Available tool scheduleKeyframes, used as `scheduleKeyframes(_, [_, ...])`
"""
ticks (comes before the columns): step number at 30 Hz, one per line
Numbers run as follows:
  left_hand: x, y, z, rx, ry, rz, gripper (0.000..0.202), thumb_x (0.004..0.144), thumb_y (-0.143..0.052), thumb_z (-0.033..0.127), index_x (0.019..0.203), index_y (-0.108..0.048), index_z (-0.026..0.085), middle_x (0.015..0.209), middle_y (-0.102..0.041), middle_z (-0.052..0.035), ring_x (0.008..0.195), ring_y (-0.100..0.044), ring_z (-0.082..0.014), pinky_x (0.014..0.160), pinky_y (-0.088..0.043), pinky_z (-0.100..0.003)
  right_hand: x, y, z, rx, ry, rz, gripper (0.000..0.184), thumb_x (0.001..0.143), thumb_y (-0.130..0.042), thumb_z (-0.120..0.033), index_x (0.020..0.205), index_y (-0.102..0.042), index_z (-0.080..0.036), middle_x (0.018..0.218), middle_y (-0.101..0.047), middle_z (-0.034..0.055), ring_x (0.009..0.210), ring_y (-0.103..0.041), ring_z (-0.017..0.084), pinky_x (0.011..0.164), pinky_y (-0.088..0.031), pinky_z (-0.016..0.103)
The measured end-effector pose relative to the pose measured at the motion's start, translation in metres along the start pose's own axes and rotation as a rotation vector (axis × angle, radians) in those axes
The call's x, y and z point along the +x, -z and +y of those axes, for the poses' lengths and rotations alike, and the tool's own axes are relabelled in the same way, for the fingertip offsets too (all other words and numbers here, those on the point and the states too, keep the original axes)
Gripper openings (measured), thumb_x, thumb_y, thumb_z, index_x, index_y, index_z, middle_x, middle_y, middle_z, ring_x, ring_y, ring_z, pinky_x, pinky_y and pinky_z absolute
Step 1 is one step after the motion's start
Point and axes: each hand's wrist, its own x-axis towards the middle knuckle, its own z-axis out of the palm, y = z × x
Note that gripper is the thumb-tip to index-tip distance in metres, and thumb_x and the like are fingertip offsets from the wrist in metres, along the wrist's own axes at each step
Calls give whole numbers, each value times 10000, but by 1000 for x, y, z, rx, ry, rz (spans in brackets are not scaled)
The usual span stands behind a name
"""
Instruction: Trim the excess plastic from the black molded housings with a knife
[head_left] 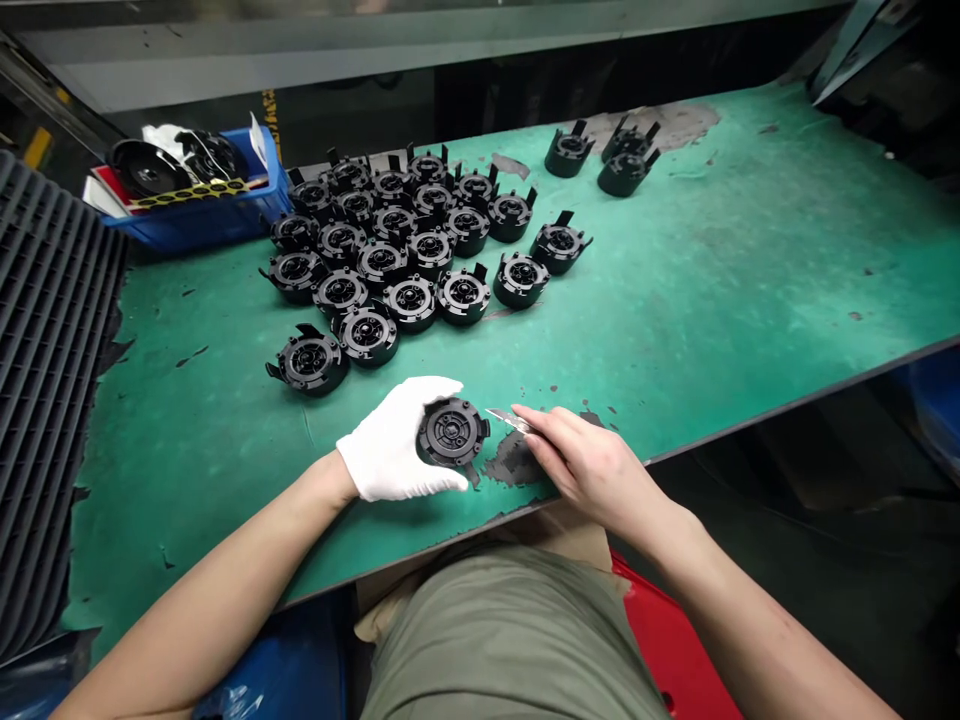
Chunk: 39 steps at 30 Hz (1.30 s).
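My white-gloved left hand [390, 440], fingers curled, grips a black plastic housing [452, 432] at its fingertips; just right of it, my bare right hand [592, 465] pinches a small craft knife [510, 421] – tip beside the housing. Further housings [382, 262] stand beyond the left hand on the green work mat [712, 270].

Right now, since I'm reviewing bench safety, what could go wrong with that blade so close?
The small knife in the bare right hand points toward the black molded part held in the gloved left hand, so a slip could cut the glove or scratch the part. That hand also works near the bench edge, so a dropped part might fall.
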Motion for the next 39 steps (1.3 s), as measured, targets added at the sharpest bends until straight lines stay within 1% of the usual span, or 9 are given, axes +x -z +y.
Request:
scheduleKeyframes(5, [7, -7, 1, 57, -17, -11, 987, 701, -1019, 635, 1480, -565, 234, 1430, -687, -183, 1318, -702, -416, 1154, -593, -593, 3, -2, -3, 49, -31, 4, 406, 1181, -484, -282, 1568, -548, -177, 1176, -756, 109, 983, -756, 220, 840, -637, 368])
scheduleKeyframes(12, [7, -12, -10, 115, 70, 292, 1155, 497, -962, 872, 1375, -627, 201, 1278, -718, -148, 1189, -727, -373, 1078, -610, -543, -7, -5, -7, 59, -61, 33, 440, 1170, -515, -266, 1602, -507, -187, 1179, -747, 106, 988, -754, 227, 842, -639, 374])
scheduleKeyframes(18, [2, -7, 1, 9, 64, 223, 986, 625, -883, 883, 1364, -675, 265, 1050, -702, -40, 836, -696, -214, 790, -622, -383, -8, 0, -11, -35, -1, 2, 390, 1167, -520, -224, 1553, -553, -177, 1097, -752, 69, 912, -757, 198, 783, -606, 326])
scheduleKeyframes(23, [-2, -2, 2, -194, -56, 317, 980, 658, -897, 858, 1376, -639, 244, 961, -628, 0, 631, -544, -111, 559, -527, -286, -6, 9, -13, -120, 44, 6, 378, 1169, -520, -233, 1539, -556, -160, 1064, -750, 60, 834, -746, 176, 717, -570, 301])
scheduleKeyframes(24, [-1, -1, 1, -168, -66, 330, 1024, 638, -901, 872, 1400, -631, 243, 1024, -639, -27, 687, -590, -132, 604, -569, -306, -5, 11, -15, -119, 54, -3, 372, 1172, -516, -241, 1533, -558, -159, 1065, -754, 61, 827, -745, 169, 706, -562, 293])
scheduleKeyframes(26, [1, 1, -1, -41, -81, 277, 1135, 587, -918, 892, 1474, -611, 254, 1287, -649, -135, 1000, -717, -265, 867, -667, -445, -5, 12, -18, -120, 84, -30, 356, 1180, -504, -261, 1513, -574, -161, 1049, -757, 55, 797, -736, 157, 677, -541, 284])
scheduleKeyframes(29, [6, 1, -1, 82, -128, 48, 1187, 661, -941, 830, 1614, -505, 271, 1593, -560, -219, 1437, -604, -441, 1218, -528, -634, -6, 10, -26, -203, 99, -34, 336, 1185, -488, -279, 1465, -622, -152, 958, -732, 30, 707, -692, 146, 609, -489, 296])
scheduleKeyframes(32, [9, -1, -1, 80, -146, -32, 1088, 783, -915, 756, 1631, -455, 254, 1526, -638, -210, 1407, -641, -417, 1216, -537, -598, -9, 6, -37, -334, 48, -34, 350, 1177, -481, -258, 1460, -645, -134, 873, -689, 17, 659, -648, 153, 569, -437, 321])
scheduleKeyframes(39, [8, -5, -1, 131, -168, 35, 1127, 677, -914, 856, 1499, -511, 199, 1336, -671, -188, 1245, -676, -394, 1114, -590, -573, -12, 9, -56, -438, 21, -153, 489, 1054, -551, -86, 1542, -594, -80, 893, -661, 37, 650, -591, 174, 548, -371, 352])
